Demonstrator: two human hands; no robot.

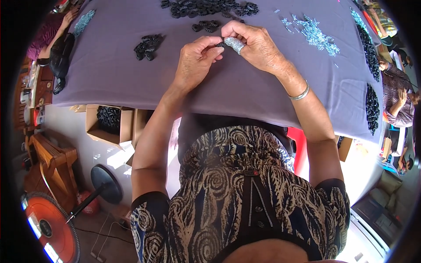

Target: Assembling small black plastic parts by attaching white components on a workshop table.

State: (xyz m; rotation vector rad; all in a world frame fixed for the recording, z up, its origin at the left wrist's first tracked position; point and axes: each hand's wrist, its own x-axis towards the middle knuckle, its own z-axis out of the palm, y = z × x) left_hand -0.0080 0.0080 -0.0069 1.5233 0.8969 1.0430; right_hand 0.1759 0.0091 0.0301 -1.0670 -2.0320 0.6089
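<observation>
Well off to the left of the hands, a co-worker's hand [69,17] rests near a small heap of pale blue pieces [84,23], with a black bag-like object [62,57] at the table edge nearer the person. Below and left of the left hand, beneath the table, an open cardboard box [125,128] holds black pieces [108,118]. Nearer, but apart from the left hand, lies a small cluster of ridged black pieces [148,46] on the purple-grey tablecloth [131,79].

The left hand [199,57] pinches a small black piece [221,44] between thumb and forefinger. Just beyond the hands sits a small group of black loops [206,26], and past that a large pile [206,8] of similar ones.

The right hand [252,41] comes together with the left at the small black piece, one digit wrapped in a silvery covering [234,44]; whether it grips too, I cannot tell. A silver bangle [300,91] rings its wrist. To its right spreads a scatter of small, shiny pale blue bits [318,37], and farther right, black heaps [372,109] line the table edge.
</observation>
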